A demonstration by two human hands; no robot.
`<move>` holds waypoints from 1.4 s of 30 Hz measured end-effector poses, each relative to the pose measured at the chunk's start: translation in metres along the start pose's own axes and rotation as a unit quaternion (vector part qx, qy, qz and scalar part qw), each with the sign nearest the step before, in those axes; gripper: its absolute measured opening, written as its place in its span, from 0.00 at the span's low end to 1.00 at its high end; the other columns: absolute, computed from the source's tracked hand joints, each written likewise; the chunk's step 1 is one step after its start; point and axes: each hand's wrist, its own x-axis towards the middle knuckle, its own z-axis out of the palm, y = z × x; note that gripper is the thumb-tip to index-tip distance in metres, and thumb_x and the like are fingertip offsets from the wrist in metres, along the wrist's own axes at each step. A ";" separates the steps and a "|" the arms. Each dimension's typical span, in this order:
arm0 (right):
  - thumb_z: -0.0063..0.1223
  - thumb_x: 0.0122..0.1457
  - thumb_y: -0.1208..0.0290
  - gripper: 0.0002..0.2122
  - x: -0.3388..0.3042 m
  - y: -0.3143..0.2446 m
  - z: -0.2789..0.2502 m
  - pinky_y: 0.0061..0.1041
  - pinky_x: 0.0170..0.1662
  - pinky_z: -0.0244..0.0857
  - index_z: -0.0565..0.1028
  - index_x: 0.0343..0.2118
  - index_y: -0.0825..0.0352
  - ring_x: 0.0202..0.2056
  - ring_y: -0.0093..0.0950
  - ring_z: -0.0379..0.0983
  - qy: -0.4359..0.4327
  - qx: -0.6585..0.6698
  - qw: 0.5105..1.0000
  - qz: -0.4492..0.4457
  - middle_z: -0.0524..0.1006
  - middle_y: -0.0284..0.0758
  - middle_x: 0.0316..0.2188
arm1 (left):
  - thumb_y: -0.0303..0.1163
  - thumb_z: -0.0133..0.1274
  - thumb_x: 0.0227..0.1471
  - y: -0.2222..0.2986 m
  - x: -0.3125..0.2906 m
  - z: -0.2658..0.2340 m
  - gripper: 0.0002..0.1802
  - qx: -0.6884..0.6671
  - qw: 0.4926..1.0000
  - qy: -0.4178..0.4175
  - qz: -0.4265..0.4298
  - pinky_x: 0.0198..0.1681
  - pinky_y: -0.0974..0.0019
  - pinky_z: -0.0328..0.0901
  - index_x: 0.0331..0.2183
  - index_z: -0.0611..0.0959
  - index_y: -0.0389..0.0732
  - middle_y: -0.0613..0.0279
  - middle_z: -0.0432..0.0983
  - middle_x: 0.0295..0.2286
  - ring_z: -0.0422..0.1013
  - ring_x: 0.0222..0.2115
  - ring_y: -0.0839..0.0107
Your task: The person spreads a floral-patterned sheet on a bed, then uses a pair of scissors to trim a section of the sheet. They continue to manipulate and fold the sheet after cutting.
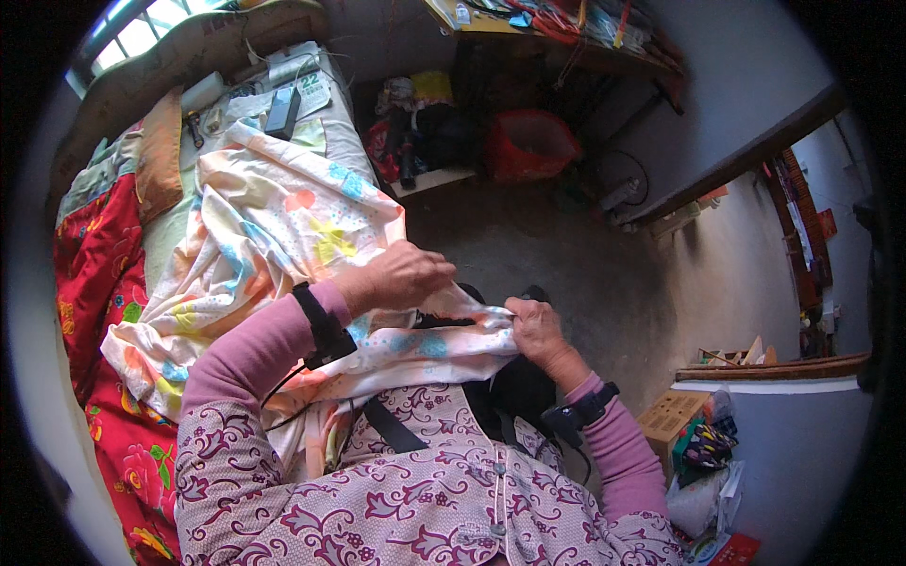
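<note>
A large white bedding cloth [311, 222] with orange, blue and yellow patches lies crumpled over the bed and reaches across my lap. My left hand [401, 274] is closed on its upper edge, fingers curled in a pinch. To the right and a little lower, my right hand [538, 332] grips a gathered end of the same cloth. Between the two hands the fabric is pulled into folds. Whether it is a sheet or a cover cannot be told. Each wrist wears a black strap with a small device.
A red floral quilt [123, 377] and an orange pillow [160, 156] lie along the bed's left side. Near its head rest a phone [282, 111] and a flashlight [194, 129]. A red bucket [530, 144] stands on the floor under a cluttered table. A cardboard box [672, 422] sits at right.
</note>
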 end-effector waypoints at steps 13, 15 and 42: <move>0.42 0.55 0.75 0.07 -0.011 0.036 0.004 0.48 0.38 0.69 0.74 0.28 0.68 0.37 0.53 0.77 0.067 0.077 0.992 0.072 0.77 0.54 0.29 | 0.43 0.51 0.61 -0.116 -0.061 -0.039 0.14 -0.038 0.942 0.267 -0.202 0.32 0.46 0.66 0.31 0.76 0.42 0.44 0.75 0.26 0.73 0.31 0.41; 0.41 0.53 0.76 0.06 -0.013 0.030 -0.003 0.49 0.36 0.67 0.72 0.27 0.70 0.35 0.56 0.75 0.060 0.071 0.994 0.061 0.74 0.55 0.27 | 0.44 0.50 0.62 -0.108 -0.058 -0.047 0.16 0.003 0.936 0.235 -0.264 0.34 0.45 0.66 0.31 0.75 0.41 0.43 0.76 0.27 0.73 0.32 0.40; 0.57 0.56 0.74 0.07 -0.021 -0.082 -0.015 0.32 0.35 0.71 0.77 0.37 0.62 0.33 0.37 0.77 -0.220 0.107 0.934 -0.259 0.76 0.38 0.31 | 0.34 0.50 0.47 -0.231 -0.211 -0.207 0.18 0.122 0.752 0.366 -0.535 0.45 0.50 0.71 0.39 0.84 0.35 0.41 0.81 0.37 0.78 0.40 0.47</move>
